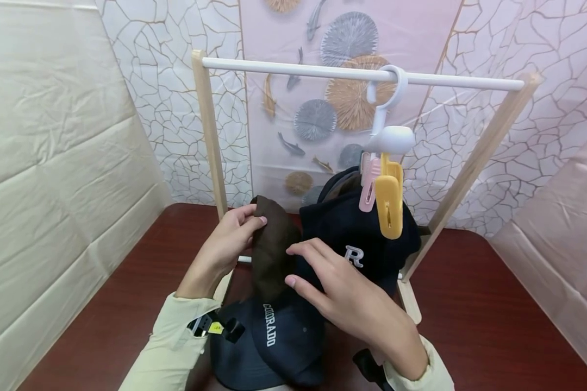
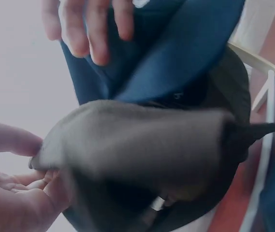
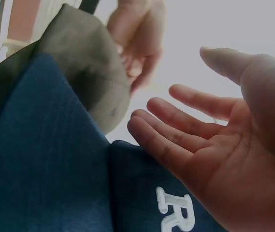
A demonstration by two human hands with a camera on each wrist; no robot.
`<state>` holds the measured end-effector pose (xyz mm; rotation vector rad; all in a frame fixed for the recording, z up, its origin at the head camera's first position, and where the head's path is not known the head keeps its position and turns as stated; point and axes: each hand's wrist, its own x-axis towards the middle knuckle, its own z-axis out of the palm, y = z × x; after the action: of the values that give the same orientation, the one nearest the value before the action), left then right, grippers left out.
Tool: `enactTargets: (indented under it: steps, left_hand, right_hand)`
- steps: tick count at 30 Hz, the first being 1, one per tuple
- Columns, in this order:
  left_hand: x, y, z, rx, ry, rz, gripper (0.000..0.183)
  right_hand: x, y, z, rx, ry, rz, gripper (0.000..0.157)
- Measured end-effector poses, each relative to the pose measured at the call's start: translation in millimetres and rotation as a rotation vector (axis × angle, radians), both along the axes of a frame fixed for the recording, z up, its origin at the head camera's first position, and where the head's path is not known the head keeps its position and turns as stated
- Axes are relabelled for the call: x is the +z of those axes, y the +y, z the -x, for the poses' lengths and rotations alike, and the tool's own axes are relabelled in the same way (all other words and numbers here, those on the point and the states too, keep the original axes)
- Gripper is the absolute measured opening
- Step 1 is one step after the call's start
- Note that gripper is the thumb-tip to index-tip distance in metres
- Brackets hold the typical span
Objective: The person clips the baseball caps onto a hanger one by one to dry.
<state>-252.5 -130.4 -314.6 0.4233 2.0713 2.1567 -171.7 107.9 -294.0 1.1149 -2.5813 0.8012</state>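
Observation:
A brown cap [image 1: 274,255] is pinched at its edge between the thumb and fingers of my left hand [image 1: 230,239]. Just right of it, my right hand [image 1: 344,290] has its fingers extended and holds nothing; in the right wrist view its palm [image 3: 229,145] shows bare. Those fingers reach in front of a navy cap [image 1: 323,222] with a white letter R, which sits behind the brown one. Below both hands lies a dark blue cap [image 1: 254,342] lettered COLORADO. In the left wrist view the brown cap [image 2: 142,140] overlaps the navy one [image 2: 176,63].
A wooden-legged rack with a white rod [image 1: 293,69] stands on the dark red table [image 1: 142,304]. From the rod hangs a white hook hanger [image 1: 391,140] with a yellow clip [image 1: 389,201] and a pink clip [image 1: 369,190], in front of the navy cap.

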Motion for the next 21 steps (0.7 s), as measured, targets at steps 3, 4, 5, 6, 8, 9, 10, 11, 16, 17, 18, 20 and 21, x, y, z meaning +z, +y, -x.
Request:
enactTargets:
  steps: [3, 4, 5, 6, 8, 9, 10, 11, 16, 17, 18, 20, 21]
  left_hand:
    - [7.0, -1.6, -5.7, 0.019, 0.026, 0.046, 0.040]
    - [9.1, -2.4, -7.6, 0.027, 0.043, 0.064, 0.040]
    - [11.3, -3.1, -9.5, 0.035, 0.061, 0.081, 0.039]
    - [13.4, -3.8, -11.2, 0.045, 0.079, 0.097, 0.038]
    - [16.7, -5.4, -14.0, 0.072, 0.115, 0.132, 0.036]
    - [18.4, -6.3, -15.3, 0.089, 0.133, 0.154, 0.036]
    - [20.0, -7.3, -16.7, 0.102, 0.148, 0.173, 0.037]
    - [21.6, -8.0, -17.9, 0.116, 0.157, 0.187, 0.037]
    - [31.0, -11.6, -27.5, 0.181, 0.220, 0.298, 0.041]
    - [33.1, -12.2, -29.7, 0.195, 0.238, 0.322, 0.041]
    - [35.3, -12.8, -32.1, 0.214, 0.265, 0.357, 0.041]
    - [39.3, -14.0, -36.8, 0.259, 0.311, 0.425, 0.040]
    - [41.3, -14.6, -39.3, 0.281, 0.331, 0.453, 0.039]
  right_hand:
    - [-1.7, -1.4, 2.3, 0.010, -0.016, 0.011, 0.043]
    - [-2.1, -1.8, 2.6, 0.013, -0.021, 0.015, 0.044]
    - [-2.5, -2.1, 2.8, 0.015, -0.026, 0.020, 0.045]
    - [-2.7, -2.4, 2.8, 0.015, -0.032, 0.026, 0.046]
    - [-3.6, -2.7, 3.1, 0.013, -0.041, 0.040, 0.048]
    - [-4.0, -2.9, 3.3, 0.010, -0.046, 0.047, 0.049]
    - [-4.3, -3.1, 3.4, 0.007, -0.051, 0.054, 0.049]
    - [-4.6, -3.4, 3.5, 0.004, -0.057, 0.062, 0.050]
    - [-5.4, -5.1, 4.8, 0.001, -0.055, 0.099, 0.053]
    - [-5.7, -5.3, 5.3, 0.004, -0.046, 0.108, 0.053]
    - [-5.9, -5.5, 5.8, 0.009, -0.032, 0.117, 0.054]
    - [-5.9, -5.7, 6.1, 0.016, -0.004, 0.136, 0.055]
    - [-5.7, -5.7, 6.1, 0.021, 0.006, 0.149, 0.055]
